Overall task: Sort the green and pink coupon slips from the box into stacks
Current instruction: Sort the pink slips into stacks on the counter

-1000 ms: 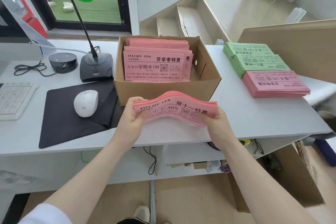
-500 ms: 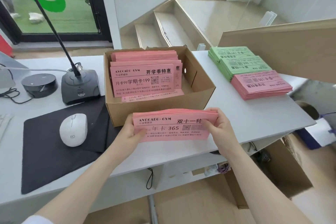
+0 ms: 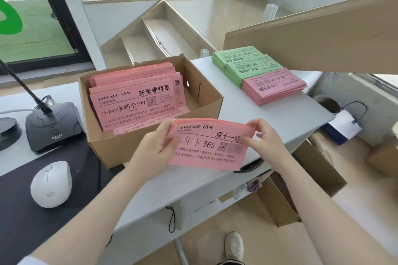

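Note:
A bundle of pink slips [image 3: 206, 148] is held above the white desk's front edge, just in front of the cardboard box [image 3: 150, 146]. My left hand [image 3: 150, 153] grips its left end and my right hand [image 3: 262, 142] pinches its right end. More pink slips [image 3: 133, 101] lie stacked inside the box. At the desk's right end lie two green stacks [image 3: 243, 62] and a pink stack [image 3: 273, 86] overlapping them at the front.
Left of the box are a desk microphone base [image 3: 53, 127], a white mouse [image 3: 51, 183] and a black mat [image 3: 25, 217]. A wooden panel [image 3: 312, 43] leans over the desk's right end. Cartons [image 3: 301, 178] and a blue-and-white bag [image 3: 342, 127] sit below on the right.
The bundle has been flattened and shifted slightly right in both hands. The camera has come closer and tilted, so the whole desk looks larger.

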`<state>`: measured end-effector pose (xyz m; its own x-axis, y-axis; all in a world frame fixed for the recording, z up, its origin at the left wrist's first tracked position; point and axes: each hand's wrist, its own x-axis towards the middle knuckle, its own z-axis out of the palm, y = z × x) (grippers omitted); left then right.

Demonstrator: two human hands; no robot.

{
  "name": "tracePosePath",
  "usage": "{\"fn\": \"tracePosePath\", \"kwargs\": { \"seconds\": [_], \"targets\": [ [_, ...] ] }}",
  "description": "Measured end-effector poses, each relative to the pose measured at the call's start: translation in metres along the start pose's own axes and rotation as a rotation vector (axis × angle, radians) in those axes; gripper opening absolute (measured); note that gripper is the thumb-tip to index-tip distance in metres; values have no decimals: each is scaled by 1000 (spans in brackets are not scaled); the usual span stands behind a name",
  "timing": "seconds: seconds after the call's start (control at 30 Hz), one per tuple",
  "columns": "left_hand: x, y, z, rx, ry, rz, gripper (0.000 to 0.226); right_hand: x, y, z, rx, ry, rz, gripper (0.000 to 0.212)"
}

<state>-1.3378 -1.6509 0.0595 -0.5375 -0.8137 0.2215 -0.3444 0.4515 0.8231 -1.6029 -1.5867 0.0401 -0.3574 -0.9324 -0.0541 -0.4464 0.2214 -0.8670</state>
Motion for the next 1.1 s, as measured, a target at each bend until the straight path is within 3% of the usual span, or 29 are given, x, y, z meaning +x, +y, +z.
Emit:
{"fn": "tracePosePath", "kwargs": {
  "seconds": [0.13,0.27,0.37,0.5,0.63,0.77,0.87,0.97,1.03,1.1],
  "targets": [
    [37,36,20,143,-50,125,28,3,-18,-28,-187,55,-274,44],
    [82,69,60,287,-97,224,29,22,-35,-58,-189,32,-556,31],
    [120,86,92,296,-118,188,31,50,-32,-86,-254,-74,-587,24],
    [161,90,126,16,-69,-34,22,90,-11,-126,-302,-62,-497,21],
    [196,87,157,-196,-22,-188,12,122,7,-156,8,-82,-328,22],
    [227,96,179,-317,-3,-205,14,148,22,-175,256,-205,-183,50],
    [248,99,191,-529,41,-277,13,167,30,-184,377,-116,-152,28],
    [259,86,203,-701,-177,-417,35,187,40,-189,540,86,-71,18],
    [254,72,212,-661,-370,-462,43,204,55,-191,605,229,16,24],
    [246,62,218,-639,-465,-492,50,219,73,-194,639,349,116,26]
  ]
}}
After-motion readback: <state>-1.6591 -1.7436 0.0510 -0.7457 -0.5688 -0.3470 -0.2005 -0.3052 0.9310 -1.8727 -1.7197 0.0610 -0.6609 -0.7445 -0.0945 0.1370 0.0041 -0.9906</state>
